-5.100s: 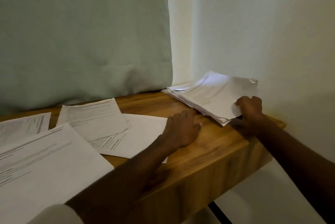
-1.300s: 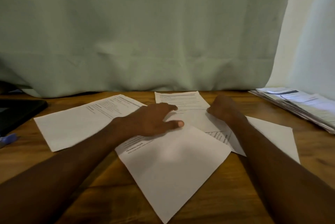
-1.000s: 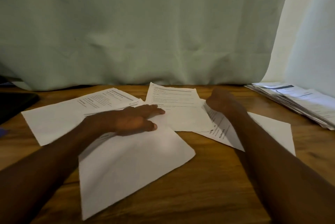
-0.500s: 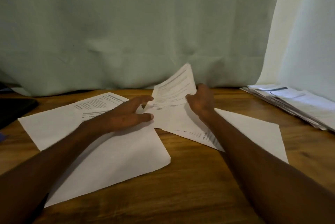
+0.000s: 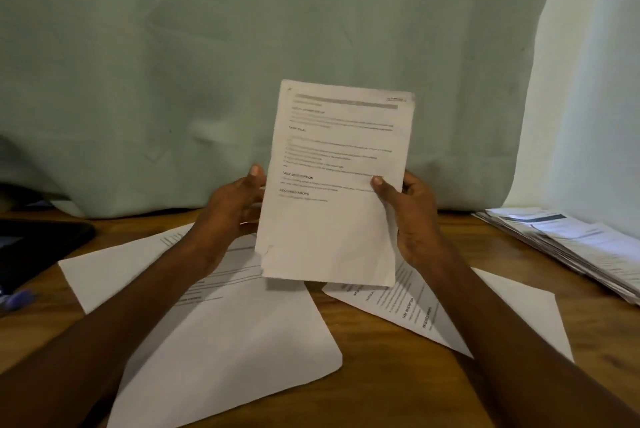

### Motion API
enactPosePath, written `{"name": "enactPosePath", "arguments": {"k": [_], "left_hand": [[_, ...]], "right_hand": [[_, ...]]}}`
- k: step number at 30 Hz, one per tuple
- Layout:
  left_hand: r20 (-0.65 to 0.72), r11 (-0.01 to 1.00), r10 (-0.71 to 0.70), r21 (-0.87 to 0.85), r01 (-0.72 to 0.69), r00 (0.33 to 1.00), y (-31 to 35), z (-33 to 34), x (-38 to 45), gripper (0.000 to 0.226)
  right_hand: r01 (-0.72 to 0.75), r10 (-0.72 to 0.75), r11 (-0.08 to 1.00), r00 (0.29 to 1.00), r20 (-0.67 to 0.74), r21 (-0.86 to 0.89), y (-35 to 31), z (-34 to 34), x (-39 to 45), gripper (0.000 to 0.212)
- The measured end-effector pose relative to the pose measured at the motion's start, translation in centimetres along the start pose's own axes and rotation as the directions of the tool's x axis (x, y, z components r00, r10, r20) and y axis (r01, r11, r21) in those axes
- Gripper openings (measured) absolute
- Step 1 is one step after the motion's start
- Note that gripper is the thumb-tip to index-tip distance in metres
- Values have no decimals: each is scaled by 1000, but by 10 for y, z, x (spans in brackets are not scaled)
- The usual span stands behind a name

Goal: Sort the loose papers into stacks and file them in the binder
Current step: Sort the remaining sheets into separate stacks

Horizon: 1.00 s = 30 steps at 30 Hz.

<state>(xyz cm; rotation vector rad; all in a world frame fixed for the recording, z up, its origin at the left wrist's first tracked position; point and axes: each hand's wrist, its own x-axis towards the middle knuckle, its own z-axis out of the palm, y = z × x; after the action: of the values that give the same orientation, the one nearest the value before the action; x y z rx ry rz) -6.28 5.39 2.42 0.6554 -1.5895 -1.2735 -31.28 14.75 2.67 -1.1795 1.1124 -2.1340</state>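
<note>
Both grips on raised sheet (image 5: 332,185); loose papers (image 5: 221,330) beneath, stack (image 5: 575,244) right.

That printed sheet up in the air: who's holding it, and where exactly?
Both hands hold the printed sheet upright by its side edges: the left hand on the left edge, the right hand on the right, thumbs on its face.
</note>
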Motion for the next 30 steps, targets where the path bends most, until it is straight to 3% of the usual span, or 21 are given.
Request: {"name": "enactPosePath", "arguments": {"k": [3, 6, 7, 9, 10, 11, 12, 13, 14, 15, 16, 17, 20, 22, 25, 27, 30], "left_hand": [[68, 998, -22, -61, 27, 997, 4, -2, -3, 56], [2, 992, -6, -129, 6, 1000, -4, -2, -2, 40], [-36, 991, 0, -134, -5, 999, -8, -2, -2, 40], [-77, 983, 1, -182, -15, 997, -17, -4, 1, 37], [-86, 980, -1, -198, -16, 996, -20, -5, 3, 34], [-96, 980, -2, -198, -17, 995, -21, -6, 3, 32], [-109, 983, 1, -185, -21, 994, -22, -8, 4, 30], [-120, 985, 4, -168, -24, 993, -23, -9, 5, 29], [-127, 987, 3, -157, -23, 992, -24, -11, 6, 29], [-133, 988, -4, -156, -16, 991, -26, -13, 8, 29], [-134, 987, -14, -158, -8, 991, -28, -15, 10, 29], [-131, 988, -25, -156, 4, 991, -30, -17, 11, 30], [-139, 991, -45, -130, 27, 989, -35, -19, 14, 34], [-142, 991, -49, -127, 31, 989, -36, -19, 14, 32], [-135, 991, -58, -131, 40, 989, -36, -17, 14, 28], [-131, 992, -57, -118, 42, 990, -36, -16, 12, 25], [-117, 994, -56, -103, 44, 992, -36, -16, 10, 23]], "right_hand": [[-1, 7, 999, 991, 133, -48, 4, 11, -9, 29], [-40, 77, 988, 967, 244, -152, 6, 19, -12, 25], [-60, 110, 974, 968, 225, -220, 4, 21, -11, 21], [-95, 126, 902, 991, 47, -422, -2, 11, -5, 27], [-80, 73, 808, 997, -35, -583, -5, -2, 0, 30], [-37, 16, 616, 999, -34, -787, -5, -17, 7, 31], [5, 70, 342, 997, 31, -940, -7, -31, 11, 32], [44, 256, 102, 964, 69, -994, -8, -41, 12, 38], [82, 489, -67, 871, 38, -994, -9, -46, 11, 49], [96, 660, -167, 750, -39, -981, -8, -47, 9, 67], [85, 737, -210, 668, -100, -974, -7, -44, 8, 85], [67, 743, -222, 657, -124, -973, -3, -43, 8, 101], [41, 598, -234, 794, -110, -972, 14, -44, 12, 123], [-17, 511, -164, 854, -99, -986, 21, -49, 13, 110], [-151, 383, 44, 916, -123, -988, 27, -63, 19, 69], [-184, 306, 59, 939, -158, -981, 32, -71, 27, 51], [-195, 300, 23, 937, -179, -980, 39, -74, 35, 46]]}}
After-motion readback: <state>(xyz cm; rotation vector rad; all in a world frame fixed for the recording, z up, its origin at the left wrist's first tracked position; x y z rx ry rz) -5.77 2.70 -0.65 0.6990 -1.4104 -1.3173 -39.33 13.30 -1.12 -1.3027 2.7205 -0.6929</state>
